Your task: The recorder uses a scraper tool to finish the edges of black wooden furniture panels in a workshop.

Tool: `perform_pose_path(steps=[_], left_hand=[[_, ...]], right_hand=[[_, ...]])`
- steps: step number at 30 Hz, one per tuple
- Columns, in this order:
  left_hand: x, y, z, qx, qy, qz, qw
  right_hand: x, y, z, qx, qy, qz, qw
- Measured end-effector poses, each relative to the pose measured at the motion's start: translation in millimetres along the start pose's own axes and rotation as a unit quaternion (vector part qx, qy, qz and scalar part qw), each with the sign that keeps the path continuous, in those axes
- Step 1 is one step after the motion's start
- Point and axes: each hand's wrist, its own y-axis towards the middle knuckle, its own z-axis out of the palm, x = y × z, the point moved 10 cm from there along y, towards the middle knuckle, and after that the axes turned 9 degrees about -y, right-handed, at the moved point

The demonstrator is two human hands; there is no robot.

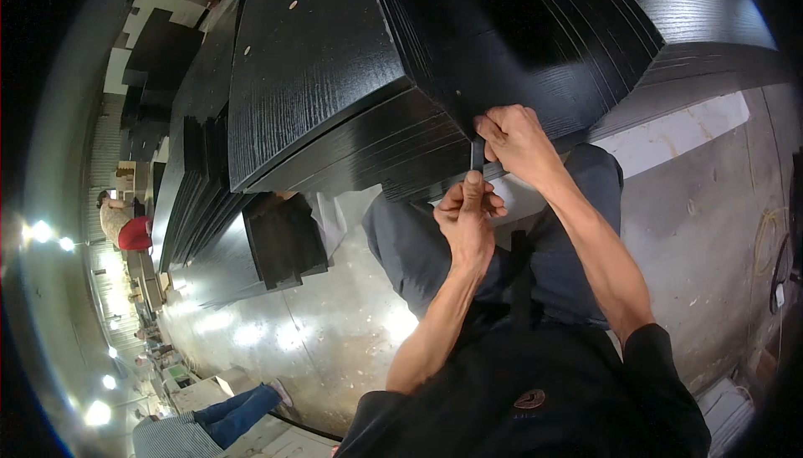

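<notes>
A grey concrete floor (694, 232) carried stacks of black wood-grain panels (335, 81) just above the hands, apparently on a pale pallet (669, 136) to their right.

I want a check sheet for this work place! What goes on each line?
Surface: shiny grey floor, with light glare.
Job's things: stack of black wood-grain boards; a thin dark strip at its lower corner.
Clutter: more black board stacks on the left, a small black board pile on the floor.
Hands: left hand pinches the strip from below; right hand grips the corner above it.
Cables: a thin looped cord on the floor at right.
Surroundings: a person in a red top far left, another person's blue-trousered legs lower left, bright lamps.
</notes>
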Motion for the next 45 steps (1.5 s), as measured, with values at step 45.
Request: perform_pose_path(steps=[45], left_hand=[[-218,-50,74,0.185,0.077,0.095,0.975]], right_hand=[[154,-51,-101,-0.21,0.314,-0.131,0.917]])
